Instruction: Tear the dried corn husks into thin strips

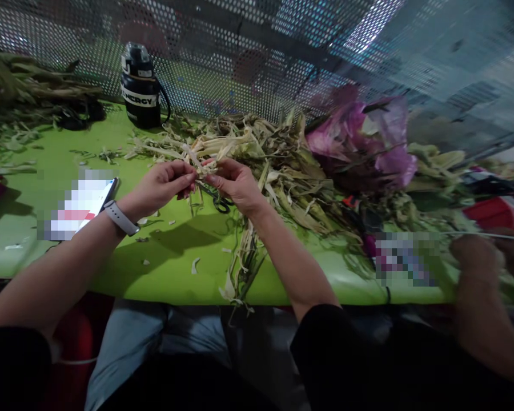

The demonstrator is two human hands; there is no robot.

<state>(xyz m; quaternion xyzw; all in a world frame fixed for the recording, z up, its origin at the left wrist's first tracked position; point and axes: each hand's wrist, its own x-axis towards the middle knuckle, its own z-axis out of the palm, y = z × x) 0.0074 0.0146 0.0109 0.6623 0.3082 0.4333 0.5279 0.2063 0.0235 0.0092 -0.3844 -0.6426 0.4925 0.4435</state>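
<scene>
My left hand (pixel 165 184) and my right hand (pixel 235 182) meet above a green table (pixel 111 268), both pinched on a thin pale strip of dried husk (pixel 199 161). The strip belongs to a heap of dried leaves and husks (pixel 278 171) piled just behind my hands. A grey watch (pixel 120 218) is on my left wrist. Black scissors (pixel 218 200) lie on the table under my right hand. More husk strips (pixel 240 268) hang over the table's near edge.
A black bottle (pixel 140 85) stands at the back by a perforated metal screen (pixel 257 51). A phone (pixel 83 205) lies at the left. Pink plastic bags (pixel 364 142) sit to the right. Another person's forearm (pixel 480 285) works at the far right. More leaves (pixel 21 91) lie back left.
</scene>
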